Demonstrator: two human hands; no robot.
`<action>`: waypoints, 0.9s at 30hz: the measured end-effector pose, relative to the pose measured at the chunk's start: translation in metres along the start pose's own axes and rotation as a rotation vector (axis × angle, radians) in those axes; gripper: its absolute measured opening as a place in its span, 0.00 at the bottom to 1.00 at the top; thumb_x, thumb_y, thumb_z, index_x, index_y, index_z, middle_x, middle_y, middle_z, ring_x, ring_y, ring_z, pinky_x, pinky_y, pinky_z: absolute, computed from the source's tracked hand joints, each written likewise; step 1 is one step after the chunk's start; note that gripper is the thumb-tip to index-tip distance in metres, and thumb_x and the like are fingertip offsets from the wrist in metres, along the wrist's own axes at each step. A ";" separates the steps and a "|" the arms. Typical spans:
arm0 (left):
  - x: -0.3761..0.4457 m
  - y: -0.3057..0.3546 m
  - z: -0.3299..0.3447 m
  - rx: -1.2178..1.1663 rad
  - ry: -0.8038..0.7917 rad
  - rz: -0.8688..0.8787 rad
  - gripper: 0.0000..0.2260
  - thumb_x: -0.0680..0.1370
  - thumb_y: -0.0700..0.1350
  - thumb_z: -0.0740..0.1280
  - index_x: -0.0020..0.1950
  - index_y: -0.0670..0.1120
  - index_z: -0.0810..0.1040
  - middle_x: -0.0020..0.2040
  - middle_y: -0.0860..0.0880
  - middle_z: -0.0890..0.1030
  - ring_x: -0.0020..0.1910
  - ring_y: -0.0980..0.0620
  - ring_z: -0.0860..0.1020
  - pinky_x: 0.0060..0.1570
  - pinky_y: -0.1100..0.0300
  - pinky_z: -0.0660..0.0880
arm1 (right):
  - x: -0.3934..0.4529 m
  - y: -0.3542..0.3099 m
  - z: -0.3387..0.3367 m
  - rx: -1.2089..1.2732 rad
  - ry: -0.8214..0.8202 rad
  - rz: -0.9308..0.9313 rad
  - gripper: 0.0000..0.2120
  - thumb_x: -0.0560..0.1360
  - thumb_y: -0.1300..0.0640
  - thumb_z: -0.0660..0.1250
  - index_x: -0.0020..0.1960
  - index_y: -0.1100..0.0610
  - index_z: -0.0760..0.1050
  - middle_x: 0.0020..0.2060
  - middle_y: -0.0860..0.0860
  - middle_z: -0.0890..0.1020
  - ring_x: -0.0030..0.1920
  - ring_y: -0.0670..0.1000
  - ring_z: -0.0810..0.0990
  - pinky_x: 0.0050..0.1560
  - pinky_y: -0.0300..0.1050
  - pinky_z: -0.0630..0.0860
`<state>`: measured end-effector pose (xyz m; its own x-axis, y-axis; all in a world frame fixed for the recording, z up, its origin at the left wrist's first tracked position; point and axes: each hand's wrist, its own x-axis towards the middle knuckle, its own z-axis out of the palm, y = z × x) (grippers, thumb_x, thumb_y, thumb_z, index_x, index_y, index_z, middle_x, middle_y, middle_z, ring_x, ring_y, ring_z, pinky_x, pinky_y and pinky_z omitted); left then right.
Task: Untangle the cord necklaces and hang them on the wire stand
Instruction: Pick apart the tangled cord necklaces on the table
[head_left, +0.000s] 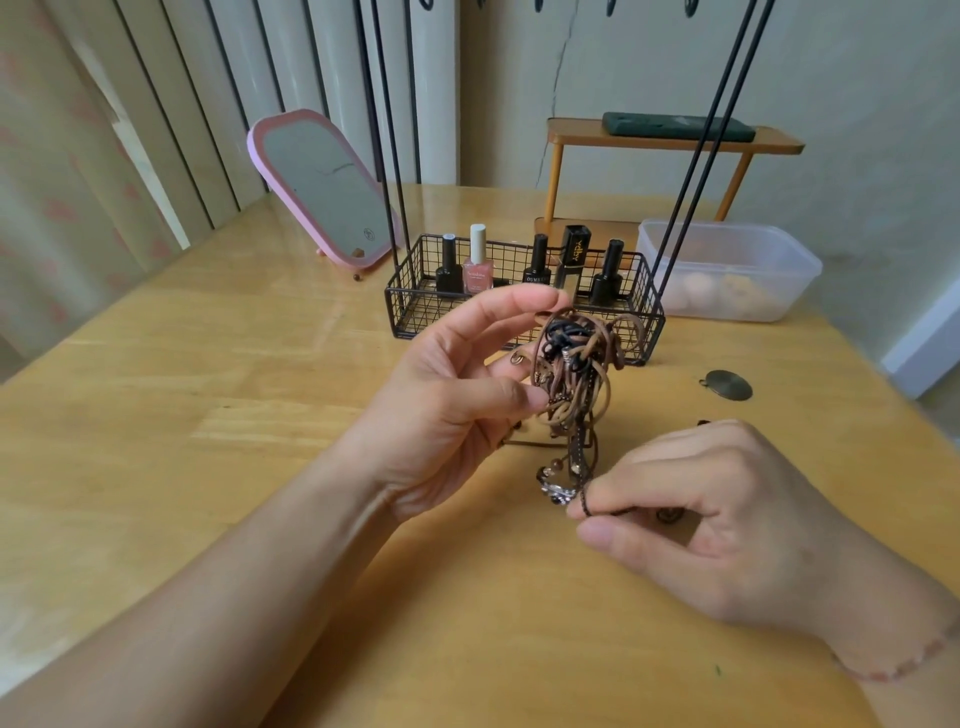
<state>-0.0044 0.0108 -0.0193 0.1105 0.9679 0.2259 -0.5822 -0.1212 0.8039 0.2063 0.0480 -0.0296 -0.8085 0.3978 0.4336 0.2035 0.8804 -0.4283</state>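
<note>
Left hand: the left hand (457, 400) is raised above the table (208, 415), thumb and fingers pinching the upper part of the tangle of cord necklaces (574, 364).
Right hand: the right hand (727, 519) sits lower and nearer the camera, thumb and forefinger pinching one dark braided cord (586, 499) that runs down from the tangle.
Cord necklaces: brown and black cords knotted in one bundle, held in the air between the hands; beads and a metal pendant (556, 488) hang at its lower end, just beside the right fingertips.
Wire stand: the wire stand (524, 306) stands behind the tangle; its basket base holds nail polish bottles (478, 265). Tall black uprights rise out of view.
Table, other items: pink mirror (322, 192) at back left, clear plastic container (727, 270) at back right, round dark disc (729, 385) lying right of the stand.
</note>
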 end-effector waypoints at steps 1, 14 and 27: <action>-0.001 0.001 0.001 0.009 -0.003 0.013 0.25 0.66 0.21 0.62 0.53 0.45 0.83 0.64 0.47 0.80 0.34 0.60 0.77 0.38 0.68 0.79 | 0.001 -0.001 -0.002 -0.024 0.019 -0.025 0.14 0.78 0.47 0.68 0.37 0.53 0.81 0.31 0.46 0.80 0.32 0.50 0.77 0.33 0.46 0.74; -0.005 -0.005 0.008 0.174 -0.127 0.033 0.25 0.69 0.22 0.63 0.57 0.47 0.80 0.73 0.48 0.73 0.65 0.49 0.75 0.53 0.59 0.75 | 0.005 -0.014 0.008 -0.115 0.561 0.029 0.05 0.75 0.58 0.74 0.44 0.59 0.85 0.37 0.51 0.81 0.35 0.49 0.78 0.36 0.39 0.71; -0.005 -0.004 0.007 0.092 -0.144 0.009 0.25 0.70 0.22 0.65 0.59 0.46 0.79 0.74 0.45 0.72 0.66 0.47 0.76 0.55 0.58 0.78 | 0.004 -0.009 0.005 -0.225 0.521 0.131 0.03 0.71 0.56 0.73 0.41 0.55 0.83 0.36 0.47 0.78 0.35 0.47 0.74 0.35 0.38 0.66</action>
<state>0.0032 0.0045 -0.0196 0.2235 0.9259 0.3045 -0.5081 -0.1560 0.8471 0.1983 0.0399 -0.0281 -0.4021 0.5318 0.7453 0.4418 0.8257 -0.3508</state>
